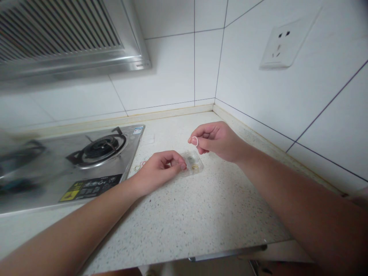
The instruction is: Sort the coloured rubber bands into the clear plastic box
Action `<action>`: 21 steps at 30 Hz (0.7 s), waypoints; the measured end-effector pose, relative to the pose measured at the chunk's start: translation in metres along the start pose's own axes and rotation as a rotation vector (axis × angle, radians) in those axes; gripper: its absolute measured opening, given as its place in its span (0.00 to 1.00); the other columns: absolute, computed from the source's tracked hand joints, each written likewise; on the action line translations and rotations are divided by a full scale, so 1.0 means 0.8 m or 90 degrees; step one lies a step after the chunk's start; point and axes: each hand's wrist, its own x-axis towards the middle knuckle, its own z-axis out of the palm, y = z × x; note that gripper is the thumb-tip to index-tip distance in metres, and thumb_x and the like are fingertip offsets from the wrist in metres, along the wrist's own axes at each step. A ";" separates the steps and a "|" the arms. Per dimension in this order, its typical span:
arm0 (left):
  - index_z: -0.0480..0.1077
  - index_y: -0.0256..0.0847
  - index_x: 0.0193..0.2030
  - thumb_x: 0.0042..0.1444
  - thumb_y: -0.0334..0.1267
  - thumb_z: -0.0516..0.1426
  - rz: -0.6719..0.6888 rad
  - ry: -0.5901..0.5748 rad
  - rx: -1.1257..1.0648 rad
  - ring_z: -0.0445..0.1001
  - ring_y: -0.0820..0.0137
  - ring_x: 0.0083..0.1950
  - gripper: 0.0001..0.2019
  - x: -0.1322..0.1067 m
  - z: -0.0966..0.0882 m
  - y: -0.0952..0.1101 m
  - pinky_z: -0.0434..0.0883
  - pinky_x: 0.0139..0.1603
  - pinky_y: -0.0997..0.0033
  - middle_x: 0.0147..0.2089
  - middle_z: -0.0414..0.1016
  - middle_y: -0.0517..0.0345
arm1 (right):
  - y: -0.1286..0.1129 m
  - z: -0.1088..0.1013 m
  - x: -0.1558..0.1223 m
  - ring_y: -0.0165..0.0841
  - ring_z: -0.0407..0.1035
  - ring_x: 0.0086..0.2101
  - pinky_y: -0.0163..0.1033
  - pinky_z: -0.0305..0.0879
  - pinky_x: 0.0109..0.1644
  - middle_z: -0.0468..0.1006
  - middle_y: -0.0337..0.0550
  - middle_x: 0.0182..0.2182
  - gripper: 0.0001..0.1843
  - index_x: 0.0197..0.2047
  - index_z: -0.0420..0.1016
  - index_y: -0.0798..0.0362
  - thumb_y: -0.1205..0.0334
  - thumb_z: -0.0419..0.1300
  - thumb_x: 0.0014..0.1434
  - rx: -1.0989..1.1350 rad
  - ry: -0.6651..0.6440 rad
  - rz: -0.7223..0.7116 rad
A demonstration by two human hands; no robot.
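Note:
My right hand [215, 141] is raised above the counter, its thumb and fingers pinching a small white ring [196, 141]. Below it lies a clear plastic box [198, 165] with compartments; a yellowish ring [195, 167] shows in one of them. My left hand [163, 165] is closed at the box's left side, thumb and fingertips against it, covering part of the box. Just left of that hand, a few small rings [138, 168], pinkish and pale green, lie on the counter, partly hidden by the hand.
A steel gas stove [132, 143] with a black burner [105, 147] takes up the left. Above it hangs a range hood [130, 57]. Tiled walls meet behind the speckled counter [184, 214]; a socket [280, 44] is on the right wall. A flat transparent piece [148, 138] lies farther back.

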 end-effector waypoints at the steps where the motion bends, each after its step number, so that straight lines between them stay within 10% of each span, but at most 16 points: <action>1: 0.75 0.36 0.38 0.62 0.41 0.60 0.003 -0.002 0.000 0.64 0.74 0.33 0.09 0.000 0.000 0.000 0.60 0.36 0.71 0.33 0.72 0.59 | 0.000 0.000 0.000 0.23 0.65 0.20 0.29 0.60 0.23 0.74 0.36 0.18 0.08 0.35 0.82 0.56 0.59 0.68 0.59 0.000 0.000 -0.002; 21: 0.75 0.37 0.37 0.61 0.44 0.60 -0.009 0.005 0.050 0.66 0.71 0.34 0.11 0.000 0.002 0.001 0.63 0.38 0.69 0.33 0.73 0.56 | -0.005 0.000 0.000 0.23 0.62 0.20 0.29 0.57 0.22 0.73 0.35 0.19 0.12 0.35 0.81 0.55 0.54 0.69 0.57 0.019 0.049 -0.018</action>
